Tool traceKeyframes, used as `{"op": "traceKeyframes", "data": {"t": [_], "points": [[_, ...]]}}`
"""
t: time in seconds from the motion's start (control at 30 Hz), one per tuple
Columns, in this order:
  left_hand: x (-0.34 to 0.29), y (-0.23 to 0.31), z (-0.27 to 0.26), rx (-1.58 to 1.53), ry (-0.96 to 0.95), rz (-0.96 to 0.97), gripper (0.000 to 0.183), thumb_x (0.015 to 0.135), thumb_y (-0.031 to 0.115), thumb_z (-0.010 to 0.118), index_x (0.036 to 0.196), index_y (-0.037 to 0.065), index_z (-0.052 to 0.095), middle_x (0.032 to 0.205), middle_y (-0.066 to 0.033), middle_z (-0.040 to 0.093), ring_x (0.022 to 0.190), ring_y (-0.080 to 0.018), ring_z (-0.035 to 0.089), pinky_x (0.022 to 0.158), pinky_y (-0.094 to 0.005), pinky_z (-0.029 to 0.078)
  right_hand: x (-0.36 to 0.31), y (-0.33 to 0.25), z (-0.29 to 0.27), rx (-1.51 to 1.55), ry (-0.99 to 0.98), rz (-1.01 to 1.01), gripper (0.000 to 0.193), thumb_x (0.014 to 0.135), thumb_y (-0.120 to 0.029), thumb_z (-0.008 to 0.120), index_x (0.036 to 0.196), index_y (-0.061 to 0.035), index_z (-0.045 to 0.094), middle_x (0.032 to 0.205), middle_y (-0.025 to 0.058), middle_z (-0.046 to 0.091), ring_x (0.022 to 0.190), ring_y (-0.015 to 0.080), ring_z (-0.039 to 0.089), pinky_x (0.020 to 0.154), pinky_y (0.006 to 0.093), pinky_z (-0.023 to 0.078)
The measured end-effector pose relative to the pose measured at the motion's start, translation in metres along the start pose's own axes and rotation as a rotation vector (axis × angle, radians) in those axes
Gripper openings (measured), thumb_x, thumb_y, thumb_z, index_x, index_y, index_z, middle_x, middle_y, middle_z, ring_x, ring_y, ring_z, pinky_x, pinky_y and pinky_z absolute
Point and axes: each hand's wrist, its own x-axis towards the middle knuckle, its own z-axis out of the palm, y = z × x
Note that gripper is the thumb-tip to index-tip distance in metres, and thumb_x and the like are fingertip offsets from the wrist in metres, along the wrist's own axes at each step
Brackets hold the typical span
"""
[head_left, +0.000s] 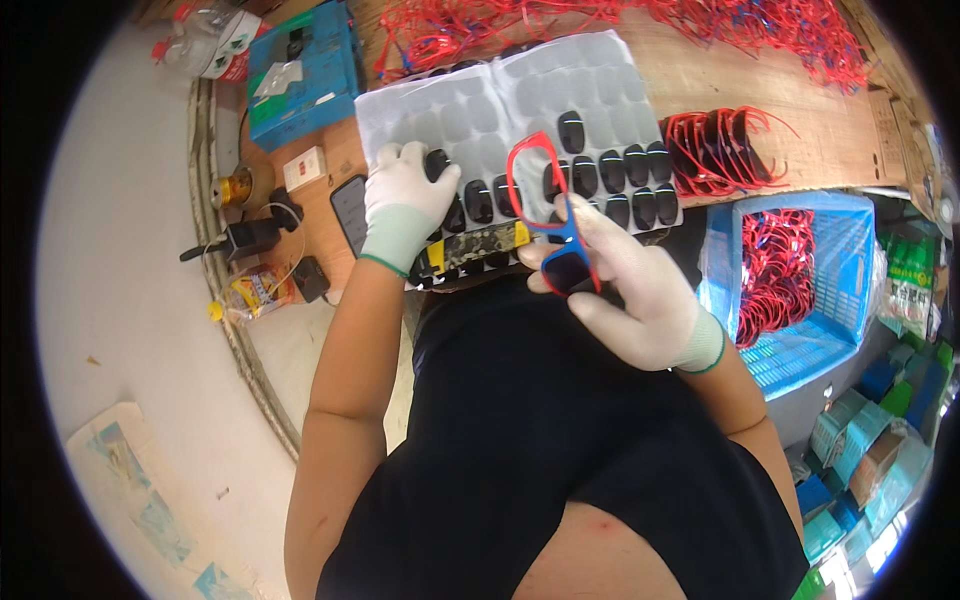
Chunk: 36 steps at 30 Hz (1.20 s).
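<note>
My gloved right hand (645, 290) holds a red and blue sunglasses frame (571, 232) upright on its side. The frame's lower rim has a dark lens (567, 271) in it, while the upper red rim has no lens and the sheet shows through it. My gloved left hand (405, 205) pinches a loose dark lens (437, 165) between thumb and fingers, over the white lens sheet (490, 75). Rows of dark lenses (611, 168) sit in the near pockets of that sheet. Part of the rows is hidden behind the frame and my hands.
Stacked red frames with dark lenses (715, 150) lie right of the sheet. A blue basket (780, 372) of red frames stands at the right. Red frames (760, 30) pile up at the back. A phone (350, 212), blue box (310, 115) and can (234, 190) are at the left.
</note>
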Motion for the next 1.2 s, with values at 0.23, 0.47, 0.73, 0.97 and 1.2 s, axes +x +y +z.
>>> {"op": "traceKeyframes", "data": {"t": [0.23,0.47,0.73,0.97,1.2], "points": [[-0.008,0.012,-0.022,-0.585,-0.08,-0.117,0.037,0.086,0.029,0.071,0.108,0.001,0.061,0.101,-0.015,0.066,0.094,-0.0281,0.068,0.087,-0.0371,0.053,-0.01,0.012,0.012,0.404,0.218,-0.014,0.047,0.082,0.016,0.043,0.124,-0.0038,0.033,0.108,0.0134,0.06,0.093,0.0176,0.06,0.088,0.0353,0.051],[-0.076,0.058,-0.054,-1.724,-0.605,-0.015,0.022,0.091,0.008,0.069,0.107,0.009,0.054,0.09,-0.0037,0.059,0.063,-0.0087,0.051,0.054,-0.0236,0.041,0.006,0.004,0.017,0.128,0.248,0.139,0.04,0.09,0.003,0.055,0.129,0.001,0.046,0.09,0.0069,0.064,0.082,0.014,0.065,0.078,0.0288,0.053],[-0.081,0.054,-0.052,-2.184,-0.964,-0.225,0.02,0.097,0.014,0.064,0.112,0.003,0.057,0.096,-0.0046,0.063,0.071,-0.009,0.059,0.064,-0.0238,0.05,0.007,0.0,0.012,0.131,0.108,0.174,0.013,0.097,-0.006,0.055,0.103,0.0024,0.063,0.082,0.0098,0.069,0.077,0.0167,0.069,0.072,0.0269,0.053],[-0.088,0.063,-0.053,-2.002,-0.761,-0.194,0.019,0.099,0.021,0.063,0.105,0.003,0.059,0.089,-0.0032,0.062,0.072,-0.0088,0.059,0.065,-0.0253,0.048,0.005,0.008,0.014,0.085,0.204,0.149,0.019,0.099,-0.012,0.05,0.099,0.0023,0.063,0.076,0.0078,0.066,0.066,0.0183,0.064,0.063,0.0303,0.05],[-0.092,0.063,-0.059,-1.716,-0.672,-0.15,0.026,0.097,0.026,0.062,0.104,0.002,0.058,0.091,-0.0063,0.062,0.074,-0.0115,0.056,0.066,-0.0257,0.045,0.006,0.006,0.019,-0.277,0.266,-0.021,0.013,0.094,-0.009,0.056,0.093,0.0004,0.064,0.064,0.0091,0.058,0.054,0.0258,0.058,0.054,0.0347,0.046]]}}
